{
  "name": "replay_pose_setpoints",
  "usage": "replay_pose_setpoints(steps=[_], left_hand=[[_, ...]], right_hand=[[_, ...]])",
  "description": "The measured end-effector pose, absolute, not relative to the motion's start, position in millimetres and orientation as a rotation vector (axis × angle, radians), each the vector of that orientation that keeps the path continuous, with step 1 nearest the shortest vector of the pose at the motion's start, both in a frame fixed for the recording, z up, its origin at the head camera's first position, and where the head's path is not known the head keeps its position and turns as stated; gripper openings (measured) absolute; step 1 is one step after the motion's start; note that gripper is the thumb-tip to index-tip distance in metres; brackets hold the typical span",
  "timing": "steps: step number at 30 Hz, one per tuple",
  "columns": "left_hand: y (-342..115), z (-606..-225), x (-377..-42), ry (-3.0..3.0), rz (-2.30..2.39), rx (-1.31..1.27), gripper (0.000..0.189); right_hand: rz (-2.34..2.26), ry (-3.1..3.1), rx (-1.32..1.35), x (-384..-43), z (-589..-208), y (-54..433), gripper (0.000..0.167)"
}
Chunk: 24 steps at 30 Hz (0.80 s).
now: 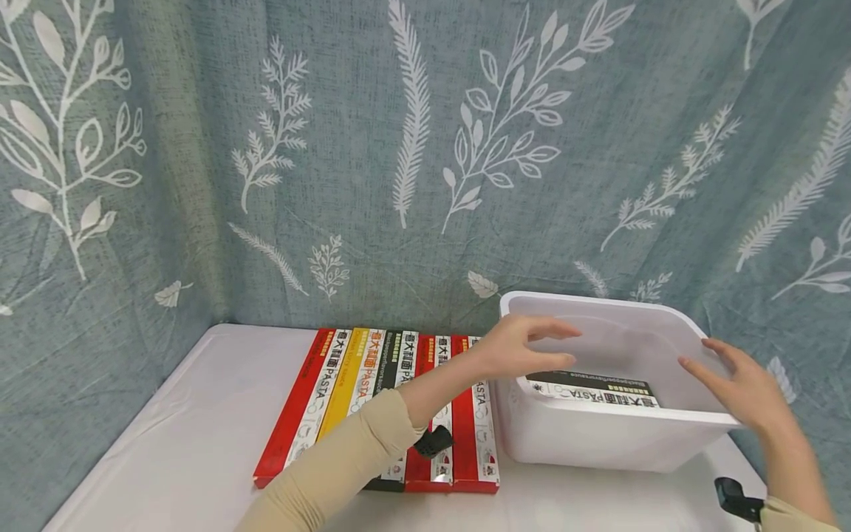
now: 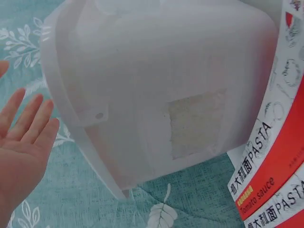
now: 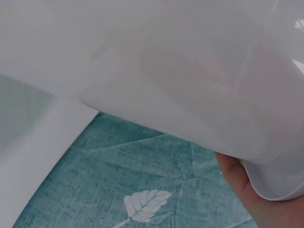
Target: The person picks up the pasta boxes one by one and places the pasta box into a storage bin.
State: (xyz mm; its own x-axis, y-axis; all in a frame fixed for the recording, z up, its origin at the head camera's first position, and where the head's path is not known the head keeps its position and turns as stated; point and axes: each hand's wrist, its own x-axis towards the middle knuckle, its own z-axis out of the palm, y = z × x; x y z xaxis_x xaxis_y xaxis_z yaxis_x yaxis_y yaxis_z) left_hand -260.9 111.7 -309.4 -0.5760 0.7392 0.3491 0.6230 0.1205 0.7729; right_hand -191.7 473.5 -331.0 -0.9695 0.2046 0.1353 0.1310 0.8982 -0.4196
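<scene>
My left hand is at the left end of the bin, thumb and fingers apart, gripping nothing; my right hand holds the rim at the right end. A black box lies inside. Left of the bin, red, yellow and black pasta boxes lie side by side on the table, before a curtain.

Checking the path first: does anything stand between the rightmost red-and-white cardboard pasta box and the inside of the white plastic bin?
Yes: the left wall of the bin stands between the box and the inside, and the left hand is near it. Nothing visible covers the open top.
</scene>
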Motion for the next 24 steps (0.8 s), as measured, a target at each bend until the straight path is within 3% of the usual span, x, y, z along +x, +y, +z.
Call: replay_pose_setpoints(steps=[8, 24], left_hand=[[73.3, -320.3, -251.6, 2.11, 1.833, 1.212, 0.041], [-19.2, -362.8, -228.2, 2.111, 1.861, 0.992, 0.057]], right_hand=[[0.612, -2.883, -0.295, -193.6, -329.1, 472.3, 0.088], [0.589, -2.874, -0.326, -192.9, -334.2, 472.1, 0.089]])
